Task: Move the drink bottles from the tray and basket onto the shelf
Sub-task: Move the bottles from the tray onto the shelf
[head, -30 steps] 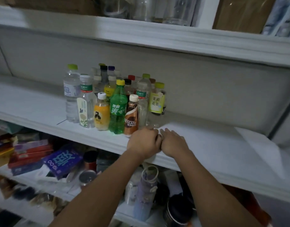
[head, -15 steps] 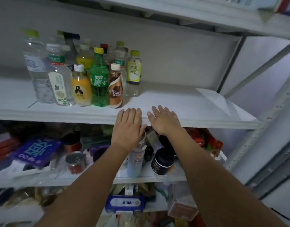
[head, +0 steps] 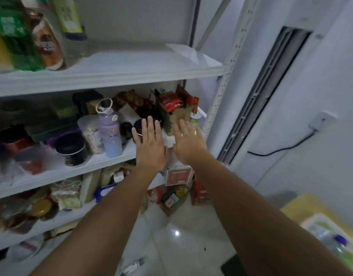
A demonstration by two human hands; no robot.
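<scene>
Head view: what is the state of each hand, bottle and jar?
Left hand, open, empty.
Right hand, open, empty.
Brown coffee bottle, upright on white upper shelf.
Lilac plastic water bottle, upright, lid on.
Black round jar, upright, lid on.
Clear blue-capped bottle, capped, off the shelf.

On the shelf (head: 131, 66), at its left end, stand drink bottles (head: 46, 42). A flask (head: 110, 134) and jar (head: 72, 150) sit below it. The left hand (head: 149, 144) and right hand (head: 188, 144) hover before it, lower down. A tray (head: 315, 219) lies well to its right.

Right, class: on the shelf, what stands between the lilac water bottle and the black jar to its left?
In the head view, a clear plastic tub stands between the lilac water bottle and that black jar.
</scene>
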